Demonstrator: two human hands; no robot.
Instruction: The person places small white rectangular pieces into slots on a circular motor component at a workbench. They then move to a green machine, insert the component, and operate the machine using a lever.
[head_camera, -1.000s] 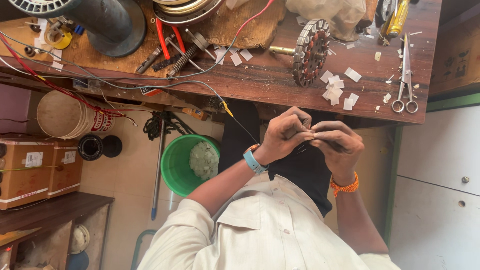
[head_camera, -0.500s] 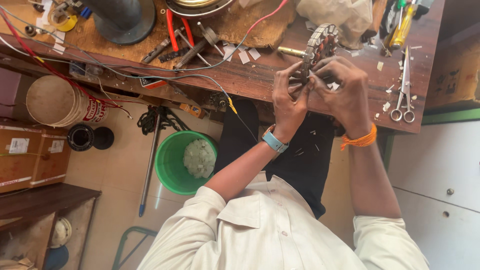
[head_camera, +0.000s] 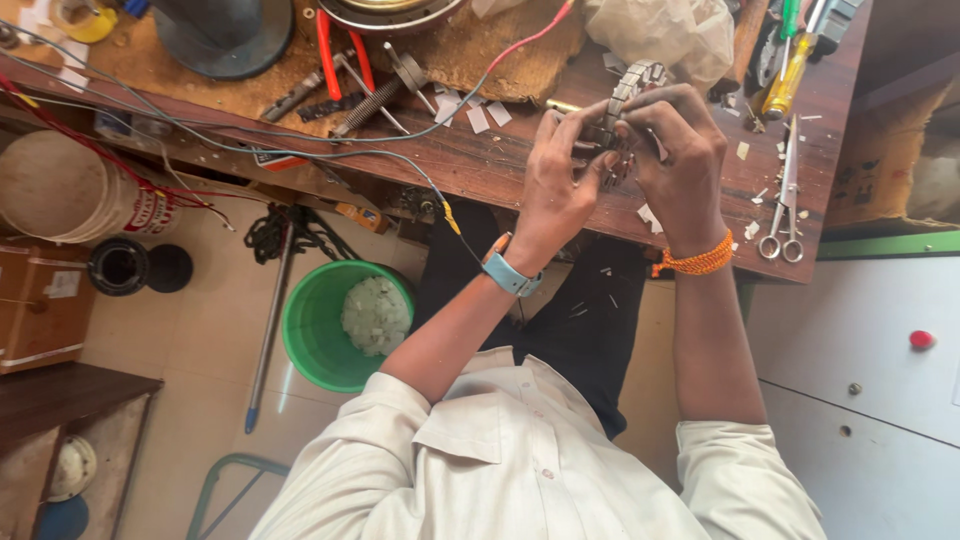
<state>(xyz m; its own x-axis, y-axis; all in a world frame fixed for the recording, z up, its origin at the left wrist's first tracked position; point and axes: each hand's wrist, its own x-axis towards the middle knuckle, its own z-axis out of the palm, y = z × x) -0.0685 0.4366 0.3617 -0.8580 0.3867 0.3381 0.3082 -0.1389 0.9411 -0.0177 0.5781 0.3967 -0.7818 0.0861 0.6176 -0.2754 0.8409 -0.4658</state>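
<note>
Metal toothed ring (head_camera: 632, 85) on the counter (head_camera: 480, 170): left hand (head_camera: 560, 180) and right hand (head_camera: 680, 160) grip it, fingers clamped, working its slots; steadiness matters next.

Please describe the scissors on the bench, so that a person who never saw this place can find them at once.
Start from the wooden bench and go to its end on the right of the picture, past the right hand. The scissors lie there flat near the edge, closed, among small paper scraps. They are thin bare steel with two ring handles, unlike the yellow-handled screwdriver above them.
</note>
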